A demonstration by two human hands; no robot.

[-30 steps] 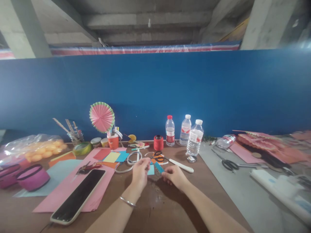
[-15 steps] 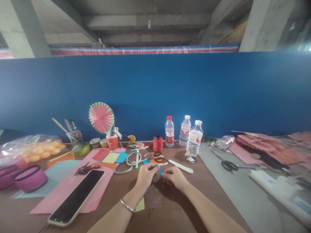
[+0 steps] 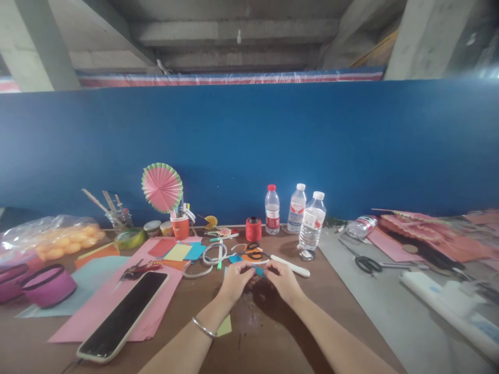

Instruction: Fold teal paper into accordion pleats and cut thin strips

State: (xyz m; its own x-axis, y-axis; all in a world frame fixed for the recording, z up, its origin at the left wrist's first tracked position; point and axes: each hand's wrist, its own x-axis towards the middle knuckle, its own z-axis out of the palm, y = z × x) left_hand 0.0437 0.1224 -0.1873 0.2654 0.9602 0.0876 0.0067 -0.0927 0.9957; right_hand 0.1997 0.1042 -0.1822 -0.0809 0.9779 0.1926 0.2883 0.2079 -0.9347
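Note:
Between my two hands is a small piece of blue paper (image 3: 259, 270), held just above the brown table. My left hand (image 3: 236, 280), with a silver bangle on its wrist, pinches the paper's left end. At the other end, the thumb and fingers of my right hand (image 3: 284, 281) close on it. Most of the paper's outline is hidden by the fingers. Just beyond my hands lie a small blue folded paper fan (image 3: 235, 258), black-handled scissors (image 3: 255, 253) and a white stick-like tool (image 3: 290, 266). A yellow paper slip (image 3: 225, 326) lies under my left wrist.
A phone (image 3: 123, 318) rests on pink paper (image 3: 166, 298) at the left. Three bottles, one being a red-capped bottle (image 3: 272, 210), stand behind a red thread spool (image 3: 253, 229). A pink paper fan (image 3: 162, 187) rises from an orange cup (image 3: 180, 228). Scissors (image 3: 368, 265) lie right.
My hands have turned the blue paper from a slanted to a more level position. My right fingers have moved up slightly and now grip its right end.

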